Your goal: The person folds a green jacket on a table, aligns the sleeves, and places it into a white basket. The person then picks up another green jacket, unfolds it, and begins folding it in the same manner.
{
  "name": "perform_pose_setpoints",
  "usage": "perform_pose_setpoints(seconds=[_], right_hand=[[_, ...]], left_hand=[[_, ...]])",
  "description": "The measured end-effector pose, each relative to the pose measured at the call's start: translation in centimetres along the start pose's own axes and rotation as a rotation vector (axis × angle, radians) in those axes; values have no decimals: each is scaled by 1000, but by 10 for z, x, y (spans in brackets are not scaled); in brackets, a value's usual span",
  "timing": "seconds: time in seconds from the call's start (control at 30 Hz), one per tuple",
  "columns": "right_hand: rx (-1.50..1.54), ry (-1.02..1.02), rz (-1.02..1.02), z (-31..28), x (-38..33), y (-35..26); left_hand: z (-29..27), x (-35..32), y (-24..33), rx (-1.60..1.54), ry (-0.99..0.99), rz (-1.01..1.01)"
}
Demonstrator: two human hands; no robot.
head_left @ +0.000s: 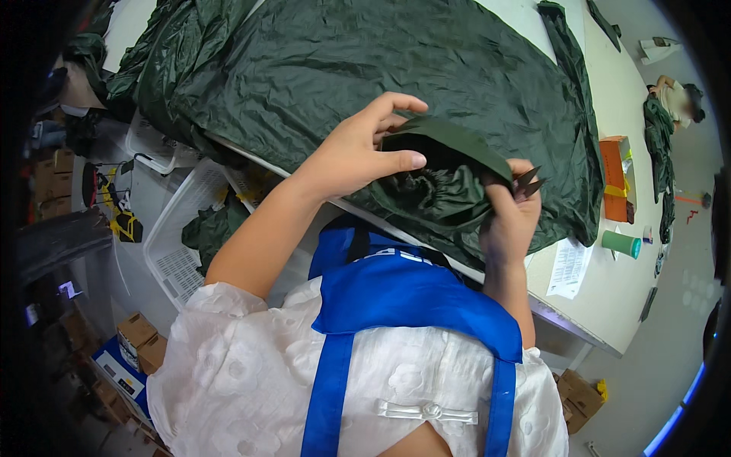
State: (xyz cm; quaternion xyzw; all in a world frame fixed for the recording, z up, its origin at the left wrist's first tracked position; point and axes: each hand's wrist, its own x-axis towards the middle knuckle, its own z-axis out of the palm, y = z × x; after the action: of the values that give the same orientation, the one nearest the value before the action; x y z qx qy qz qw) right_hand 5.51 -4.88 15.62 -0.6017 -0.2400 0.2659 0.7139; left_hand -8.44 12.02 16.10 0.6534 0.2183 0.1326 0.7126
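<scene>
A large dark green, shiny garment (304, 72) lies wrinkled over the white table (626, 293) in front of me. I hold up its hood-like part, which has a stiff curved brim (457, 137) and gathered fabric (449, 190) inside. My left hand (354, 152) pinches the brim's left end, thumb inside, with the upper fingers curled apart. At the right end, my right hand (512, 217) is closed round the brim's edge. Small dark thread snips (528, 183) also sit in that hand, their pointed blades sticking out to the right. The fingers partly hide their handle.
Along the table's right side stand an orange box (615, 179), a green roll (621, 244) and a printed sheet (569, 268). White plastic crates (164, 255) with green fabric are below left. Cardboard boxes (141, 339) lie further off. Another person (674, 99) is at the far right.
</scene>
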Motion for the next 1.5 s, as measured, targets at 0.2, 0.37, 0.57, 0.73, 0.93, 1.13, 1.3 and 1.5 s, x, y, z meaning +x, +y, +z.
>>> perform_pose_setpoints(seconds=[0.2,0.37,0.57,0.73,0.93,1.13,1.3,1.5], right_hand=[[149,70,106,-19,4,0],[-173,120,-1,-25,3,-2],[-737,-238,-717,-9,-18,-48],[-824,-367,-307,7,-22,-45],[-816,-367,-524,9,-25,-31],[-1022,-366,-632,8,-33,-30],[-962,-377,-523,22,-31,-28],[-463,-230,-21,16,-13,-14]], left_hand=[[29,-37,-37,-476,170,-269],[38,-38,-42,-605,45,-207],[51,-38,-36,-591,42,-33],[60,-37,-32,-813,21,-86],[62,-44,-32,-674,48,-81],[68,-34,-33,-623,29,-87],[64,-43,-35,-805,70,-56],[60,-40,-39,-875,201,-96]])
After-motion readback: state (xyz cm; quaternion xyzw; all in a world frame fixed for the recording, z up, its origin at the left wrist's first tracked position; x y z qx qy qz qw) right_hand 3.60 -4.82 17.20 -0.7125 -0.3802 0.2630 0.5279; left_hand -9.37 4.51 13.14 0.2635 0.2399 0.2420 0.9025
